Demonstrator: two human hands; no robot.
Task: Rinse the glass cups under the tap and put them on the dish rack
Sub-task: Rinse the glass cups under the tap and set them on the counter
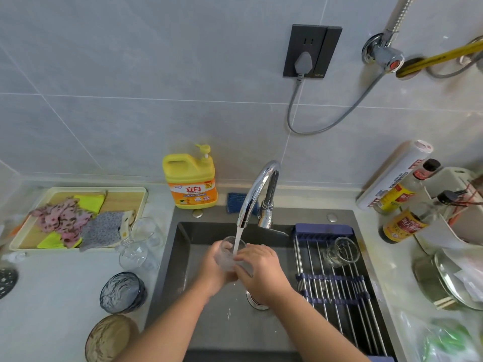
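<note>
A clear glass cup (230, 250) is held over the dark sink (183, 257), right under the chrome tap (257, 189), and running water falls into it. My left hand (215, 270) grips the cup from the left. My right hand (261, 270) holds it from the right, fingers wrapped over its side. One glass cup (341, 252) stands on the dish rack (337, 283) across the sink's right half. Two more glass cups (142, 229) (136, 256) wait on the counter left of the sink.
A yellow detergent bottle (190, 178) and a blue sponge (235, 202) sit behind the sink. A tray of cloths (78, 218) and two bowls (122, 292) (108, 338) are on the left counter. Sauce bottles (402, 226), a roll and pot lids crowd the right counter.
</note>
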